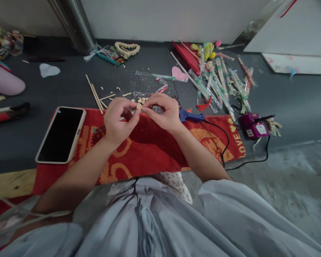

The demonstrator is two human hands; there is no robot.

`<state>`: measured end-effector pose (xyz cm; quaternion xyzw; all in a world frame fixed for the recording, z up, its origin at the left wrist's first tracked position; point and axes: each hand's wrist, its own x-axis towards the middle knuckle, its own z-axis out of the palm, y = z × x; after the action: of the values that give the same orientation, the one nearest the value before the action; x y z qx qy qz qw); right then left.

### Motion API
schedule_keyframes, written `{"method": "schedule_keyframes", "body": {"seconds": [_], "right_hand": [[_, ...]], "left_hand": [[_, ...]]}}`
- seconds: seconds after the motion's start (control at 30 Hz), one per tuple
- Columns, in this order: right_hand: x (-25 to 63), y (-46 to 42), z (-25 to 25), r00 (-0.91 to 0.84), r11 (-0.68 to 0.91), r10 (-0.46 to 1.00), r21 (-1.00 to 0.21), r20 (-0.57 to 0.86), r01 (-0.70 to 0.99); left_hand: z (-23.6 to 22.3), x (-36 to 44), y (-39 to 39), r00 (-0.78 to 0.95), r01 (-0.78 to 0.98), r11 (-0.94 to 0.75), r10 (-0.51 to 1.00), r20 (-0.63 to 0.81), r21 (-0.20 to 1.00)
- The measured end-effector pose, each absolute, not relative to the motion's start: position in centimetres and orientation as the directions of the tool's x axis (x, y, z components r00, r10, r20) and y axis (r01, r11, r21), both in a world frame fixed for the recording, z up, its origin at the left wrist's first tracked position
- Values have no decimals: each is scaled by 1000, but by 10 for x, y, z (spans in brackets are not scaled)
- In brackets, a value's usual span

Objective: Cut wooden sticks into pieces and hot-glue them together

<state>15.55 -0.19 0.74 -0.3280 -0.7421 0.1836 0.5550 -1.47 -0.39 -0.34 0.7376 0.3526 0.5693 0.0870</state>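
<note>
Both hands meet over the far edge of a red towel [155,146] with orange lettering. My left hand [120,119] pinches a small cream-coloured piece [139,106] that looks built of tiny wooden bits. From the other side, my right hand [163,110] grips the same piece between thumb and fingertips. Just behind the fingers lies a little pile of similar cream bits [143,100], partly hidden. A blue-handled glue gun or soldering tool [191,116] rests to the right of my right hand, its front end partly covered. Thin wooden sticks [95,94] lie beyond my left hand.
A phone [61,135] lies on the towel's left end. Plastic-wrapped sticks [219,82] are heaped at the back right. A purple device [253,125] with a black cord sits at the right. A heart-shaped beaded frame [127,49] lies near a metal post [76,26].
</note>
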Motion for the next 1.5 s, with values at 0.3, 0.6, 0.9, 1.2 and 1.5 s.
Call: {"method": "schedule_keyframes", "body": {"seconds": [0.3, 0.6, 0.9, 1.2, 1.5], "right_hand": [[162, -4, 11, -241, 758, 625, -504, 742, 414], [162, -4, 10, -250, 780, 595, -473, 764, 411], [163, -2, 11, -234, 697, 701, -577, 674, 426], [167, 2, 6, -288, 727, 673, -534, 682, 432], [167, 2, 2, -287, 718, 681, -537, 673, 443]], "left_hand": [[-6, -16, -2, 139, 423, -753, 603, 786, 504], [-5, -18, -3, 166, 438, -727, 643, 748, 528], [-4, -18, -1, 177, 465, -710, 660, 730, 529], [-5, -19, 4, 170, 413, -793, 550, 818, 447], [-11, -17, 4, 134, 471, -725, 622, 772, 502]]}}
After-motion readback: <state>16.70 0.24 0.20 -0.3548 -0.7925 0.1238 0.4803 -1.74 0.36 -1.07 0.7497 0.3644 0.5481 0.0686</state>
